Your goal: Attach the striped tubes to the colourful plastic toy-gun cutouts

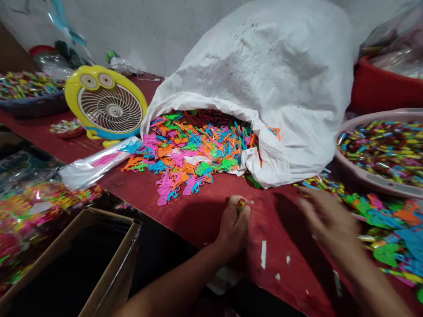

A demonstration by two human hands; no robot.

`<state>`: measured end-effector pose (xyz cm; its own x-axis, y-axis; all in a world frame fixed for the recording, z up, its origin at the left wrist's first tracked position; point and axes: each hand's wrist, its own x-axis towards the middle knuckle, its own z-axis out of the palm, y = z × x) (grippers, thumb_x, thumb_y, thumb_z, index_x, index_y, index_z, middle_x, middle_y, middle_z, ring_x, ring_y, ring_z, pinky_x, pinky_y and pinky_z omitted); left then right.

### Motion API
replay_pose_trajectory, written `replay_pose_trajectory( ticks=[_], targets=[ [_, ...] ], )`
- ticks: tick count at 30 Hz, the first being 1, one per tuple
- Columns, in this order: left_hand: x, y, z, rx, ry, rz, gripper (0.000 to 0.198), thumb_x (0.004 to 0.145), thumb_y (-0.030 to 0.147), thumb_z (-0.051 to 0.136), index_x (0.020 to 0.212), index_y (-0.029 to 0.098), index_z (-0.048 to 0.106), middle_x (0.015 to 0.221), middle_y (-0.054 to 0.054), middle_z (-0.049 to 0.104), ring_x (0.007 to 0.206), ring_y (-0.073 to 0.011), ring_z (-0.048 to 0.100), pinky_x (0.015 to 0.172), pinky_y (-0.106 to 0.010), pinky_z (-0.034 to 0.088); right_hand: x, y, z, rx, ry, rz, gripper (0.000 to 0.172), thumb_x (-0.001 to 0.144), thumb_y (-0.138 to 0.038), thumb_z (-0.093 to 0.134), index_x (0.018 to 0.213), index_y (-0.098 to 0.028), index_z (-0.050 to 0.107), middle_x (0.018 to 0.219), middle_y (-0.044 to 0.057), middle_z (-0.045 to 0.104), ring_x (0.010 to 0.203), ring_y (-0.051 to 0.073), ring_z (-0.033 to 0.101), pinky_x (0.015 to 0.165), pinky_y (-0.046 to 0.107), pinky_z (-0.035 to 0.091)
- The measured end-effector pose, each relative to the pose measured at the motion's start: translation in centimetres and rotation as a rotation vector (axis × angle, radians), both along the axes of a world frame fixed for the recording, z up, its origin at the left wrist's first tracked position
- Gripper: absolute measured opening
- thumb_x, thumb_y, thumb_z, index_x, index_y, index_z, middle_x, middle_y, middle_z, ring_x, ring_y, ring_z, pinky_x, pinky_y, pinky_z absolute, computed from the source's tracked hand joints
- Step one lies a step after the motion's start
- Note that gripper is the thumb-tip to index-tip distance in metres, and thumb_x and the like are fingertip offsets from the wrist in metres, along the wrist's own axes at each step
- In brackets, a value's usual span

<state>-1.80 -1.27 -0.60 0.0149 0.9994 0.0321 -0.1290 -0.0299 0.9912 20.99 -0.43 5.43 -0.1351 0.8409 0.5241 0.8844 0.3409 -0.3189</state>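
Observation:
My left hand point(233, 226) is closed in a fist above the red table. The tip of a small red, yellow and green wrapped piece point(241, 204) pokes out between its thumb and fingers; the rest is hidden. To the right, my right hand point(327, 220) is blurred by motion, its thumb and fingers stretched apart with nothing visible between them. It is nearest to the small shiny wrapped pieces point(333, 185) beside the sack. Ahead of both hands, colourful flat plastic toys point(191, 154) spill from the mouth of a large white sack point(280, 83).
A yellow fan point(114, 108) stands left of the sack. At the right are a pink basin point(390, 116) of wrapped pieces, a red tub point(380, 90) and loose plastic toys point(403, 237). An open cardboard box point(132, 237) stands below the table's left edge point(158, 220).

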Motion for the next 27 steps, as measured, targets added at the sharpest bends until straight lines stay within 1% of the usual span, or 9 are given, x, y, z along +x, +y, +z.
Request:
replay_pose_trajectory(
  ticks=[2,5,8,11,15,17,21,23,27],
  targets=[
    [0.2,-0.1,-0.2,0.007,-0.041,0.027,0.017,0.095,0.033,0.046,0.086,0.019,0.051,0.075,0.003,0.045,0.070,-0.0129,0.042,0.068,-0.025,0.037,-5.3,3.3,-0.7,-0.059,-0.021,0.237,0.031,0.096,-0.024,0.046,0.124,-0.025,0.058,0.111,0.011,0.066,0.101,0.026,0.063,0.084,0.039,0.050],
    [0.2,0.0,-0.5,-0.021,-0.130,0.033,0.023,0.094,0.040,0.049,0.099,0.019,0.057,0.075,0.002,0.047,0.067,-0.0129,0.042,0.065,-0.025,0.037,-11.3,8.4,-0.9,-0.032,-0.183,0.326,0.036,0.094,-0.011,0.040,0.125,-0.018,0.058,0.115,0.014,0.062,0.103,0.025,0.058,0.083,0.035,0.046],
    [0.1,0.2,-0.6,-0.023,-0.206,0.034,0.027,0.094,0.042,0.051,0.106,0.019,0.058,0.072,0.003,0.049,0.063,-0.0121,0.044,0.062,-0.025,0.038,-14.0,11.8,-0.9,-0.056,-0.277,0.337,0.034,0.091,-0.007,0.045,0.119,-0.014,0.062,0.116,0.016,0.064,0.103,0.027,0.055,0.085,0.037,0.040],
    [0.0,0.4,-0.6,-0.035,-0.247,0.061,0.025,0.095,0.039,0.050,0.103,0.018,0.059,0.067,0.004,0.048,0.060,-0.0111,0.045,0.061,-0.024,0.038,-14.1,12.6,-1.6,-0.088,-0.278,0.347,0.024,0.090,-0.012,0.052,0.109,-0.013,0.068,0.099,0.014,0.068,0.096,0.026,0.057,0.082,0.037,0.038],
    [-0.3,0.5,-0.5,-0.090,-0.317,0.116,0.026,0.095,0.039,0.050,0.106,0.016,0.058,0.068,0.004,0.051,0.059,-0.0099,0.047,0.059,-0.022,0.040,-12.3,10.7,-2.4,-0.126,-0.212,0.357,0.024,0.094,-0.020,0.050,0.107,-0.016,0.070,0.092,0.011,0.069,0.087,0.022,0.059,0.077,0.033,0.040],
    [-0.4,0.6,-0.4,-0.113,-0.339,0.131,0.027,0.095,0.040,0.050,0.107,0.016,0.058,0.069,0.003,0.053,0.058,-0.0094,0.049,0.059,-0.022,0.041,-11.1,9.0,-2.5,-0.149,-0.091,0.347,0.026,0.097,-0.025,0.046,0.104,-0.018,0.070,0.092,0.008,0.070,0.085,0.020,0.061,0.074,0.030,0.042],
    [-0.6,0.7,-0.4,-0.127,-0.335,0.120,0.029,0.094,0.039,0.051,0.109,0.015,0.058,0.064,0.004,0.052,0.055,-0.0091,0.048,0.057,-0.021,0.039,-9.2,4.6,-2.4,-0.420,0.546,0.238,0.031,0.094,-0.043,0.052,0.080,-0.019,0.065,0.073,0.002,0.065,0.063,0.016,0.058,0.057,0.025,0.043],
    [-0.3,0.6,-0.4,-0.126,-0.310,0.093,0.029,0.093,0.038,0.052,0.109,0.015,0.058,0.061,0.005,0.052,0.054,-0.0092,0.047,0.056,-0.021,0.038,-8.8,2.5,-2.6,-0.596,0.833,0.162,0.032,0.089,-0.049,0.060,0.079,-0.019,0.063,0.069,0.002,0.064,0.055,0.014,0.055,0.050,0.024,0.043],
    [0.9,-0.2,0.0,-0.098,-0.309,-0.056,0.016,0.091,0.031,0.055,0.090,0.016,0.059,0.060,0.005,0.053,0.052,-0.0083,0.047,0.054,-0.020,0.037,-8.2,-0.7,-3.3,-0.677,1.071,0.089,0.032,0.085,-0.051,0.066,0.084,-0.018,0.064,0.071,0.003,0.065,0.055,0.013,0.057,0.047,0.023,0.045]
  ],
)
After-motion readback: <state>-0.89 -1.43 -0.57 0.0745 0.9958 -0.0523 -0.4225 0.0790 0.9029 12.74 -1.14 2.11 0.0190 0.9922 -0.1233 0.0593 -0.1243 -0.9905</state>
